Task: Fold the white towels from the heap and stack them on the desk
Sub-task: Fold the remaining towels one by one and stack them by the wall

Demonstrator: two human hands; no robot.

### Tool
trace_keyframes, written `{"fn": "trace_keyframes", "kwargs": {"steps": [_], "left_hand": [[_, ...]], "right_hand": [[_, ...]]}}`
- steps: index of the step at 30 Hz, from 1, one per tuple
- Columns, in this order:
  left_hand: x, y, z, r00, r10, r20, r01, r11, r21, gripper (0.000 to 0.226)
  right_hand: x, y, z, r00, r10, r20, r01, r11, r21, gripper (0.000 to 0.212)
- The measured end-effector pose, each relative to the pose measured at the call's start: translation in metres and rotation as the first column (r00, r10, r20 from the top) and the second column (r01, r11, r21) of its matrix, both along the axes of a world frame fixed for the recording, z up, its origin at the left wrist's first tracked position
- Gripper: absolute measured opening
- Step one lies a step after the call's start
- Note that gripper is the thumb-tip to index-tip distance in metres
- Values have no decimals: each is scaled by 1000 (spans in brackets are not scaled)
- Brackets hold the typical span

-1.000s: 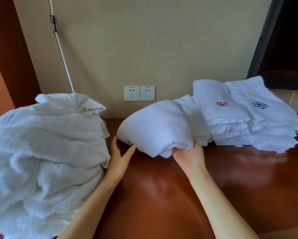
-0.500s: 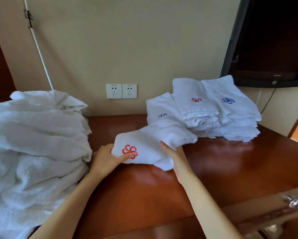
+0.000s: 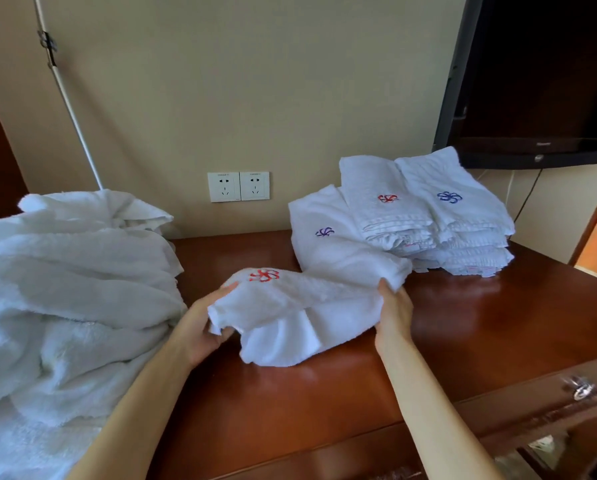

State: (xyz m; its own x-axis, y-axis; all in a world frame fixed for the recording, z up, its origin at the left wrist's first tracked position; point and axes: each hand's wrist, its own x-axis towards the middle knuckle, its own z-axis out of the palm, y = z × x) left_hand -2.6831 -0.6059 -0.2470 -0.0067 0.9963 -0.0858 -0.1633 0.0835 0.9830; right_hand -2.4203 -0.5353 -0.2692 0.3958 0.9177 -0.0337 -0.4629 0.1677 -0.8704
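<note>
Bench: reddish-brown glossy wood, set against the wall. At your left, the heap of unfolded white towels covers its end. At back right sit the folded stacks, and the purple-emblem towel lies against their left side. At centre, the red-emblem towel rests its lower fold on the wood. A metal drawer handle shows at front right.

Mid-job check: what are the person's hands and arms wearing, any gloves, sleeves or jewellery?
The left hand and right hand are bare: no gloves, and no ring, watch or bracelet shows. Both forearms are uncovered to the frame's edge; no sleeve is in view.
</note>
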Motion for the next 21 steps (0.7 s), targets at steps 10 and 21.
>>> {"fn": "trace_keyframes", "kwargs": {"steps": [10, 21], "left_hand": [[13, 13, -10, 997, -11, -72, 8, 999, -51, 33], [40, 7, 2, 857, -99, 506, 117, 993, -3, 51]], "right_hand": [[52, -7, -17, 535, -246, 808, 352, 935, 52, 72], [-13, -66, 9, 188, 241, 952, -717, 696, -35, 78]]}}
